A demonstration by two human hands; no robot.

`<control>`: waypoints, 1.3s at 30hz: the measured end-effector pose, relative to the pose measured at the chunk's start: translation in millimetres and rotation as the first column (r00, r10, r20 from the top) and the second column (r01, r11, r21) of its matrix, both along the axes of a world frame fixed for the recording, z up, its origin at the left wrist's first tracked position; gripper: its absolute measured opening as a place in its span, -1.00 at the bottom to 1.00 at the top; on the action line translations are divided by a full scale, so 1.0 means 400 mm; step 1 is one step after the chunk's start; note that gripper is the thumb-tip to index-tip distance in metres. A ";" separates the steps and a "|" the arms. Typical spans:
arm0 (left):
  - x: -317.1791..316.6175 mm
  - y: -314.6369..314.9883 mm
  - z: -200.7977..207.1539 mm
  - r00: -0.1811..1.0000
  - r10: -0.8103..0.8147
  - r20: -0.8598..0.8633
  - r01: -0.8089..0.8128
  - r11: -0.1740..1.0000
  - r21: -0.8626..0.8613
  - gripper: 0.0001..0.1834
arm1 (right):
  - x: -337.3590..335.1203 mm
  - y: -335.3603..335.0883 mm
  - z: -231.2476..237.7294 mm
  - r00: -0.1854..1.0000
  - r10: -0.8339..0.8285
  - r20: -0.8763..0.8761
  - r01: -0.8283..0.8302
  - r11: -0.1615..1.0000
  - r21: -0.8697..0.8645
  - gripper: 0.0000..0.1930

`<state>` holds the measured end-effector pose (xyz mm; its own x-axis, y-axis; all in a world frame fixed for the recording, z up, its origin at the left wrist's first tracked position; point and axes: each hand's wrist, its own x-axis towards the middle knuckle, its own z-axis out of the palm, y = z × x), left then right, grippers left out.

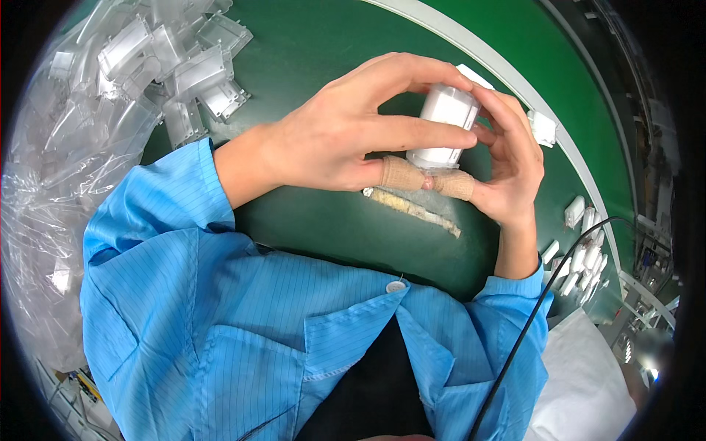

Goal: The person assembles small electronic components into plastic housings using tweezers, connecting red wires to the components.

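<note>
Counts one yellowed strip (413,211); holds one white part (446,109) in half-closed grip of left hand (331,128) and right hand (517,165)

Bright overall light, glare on clear plastic bag (37,213), fisheye-bent edges, black corners

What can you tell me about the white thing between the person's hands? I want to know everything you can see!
The white piece is short and chunky, with a smooth white body and what looks like see-through plastic around it. Its far end leans slightly right. The left hand and right hand hold it above the green table. A left finger crosses its front, hiding part of it, and both thumbs meet by its near end. I can't tell what's inside.
</note>
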<state>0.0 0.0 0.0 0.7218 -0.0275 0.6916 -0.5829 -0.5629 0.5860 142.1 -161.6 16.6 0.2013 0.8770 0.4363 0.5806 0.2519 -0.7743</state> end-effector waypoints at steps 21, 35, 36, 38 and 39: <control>-0.004 0.010 0.021 0.996 -0.056 -0.064 0.053 0.998 -0.042 -0.56 | 0.000 0.003 -0.015 1.000 0.025 -0.007 -0.025 0.998 0.058 -0.22; 0.002 0.023 0.029 1.000 -0.026 0.011 0.025 0.996 0.090 -0.41 | 0.002 0.010 -0.020 0.995 0.049 -0.089 -0.040 0.994 0.099 -0.21; 0.002 0.024 0.035 1.000 -0.026 0.018 0.024 0.995 0.094 -0.41 | 0.005 0.010 -0.018 0.995 0.049 -0.081 -0.041 0.994 0.103 -0.21; -0.003 0.027 0.048 0.997 -0.028 -0.078 0.034 0.997 0.065 -0.28 | 0.006 0.005 -0.016 0.999 -0.004 -0.035 0.005 0.999 0.038 -0.18; -0.002 0.030 0.046 0.997 -0.027 -0.072 0.032 0.997 0.070 -0.28 | 0.005 0.004 -0.015 1.000 -0.003 -0.029 0.004 0.999 0.043 -0.18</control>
<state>-0.9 12.1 18.5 0.7671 -0.0968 0.6341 -0.5583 -0.5875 0.5857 144.3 -159.9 10.4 0.2171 0.8567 0.4679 0.5590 0.2839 -0.7791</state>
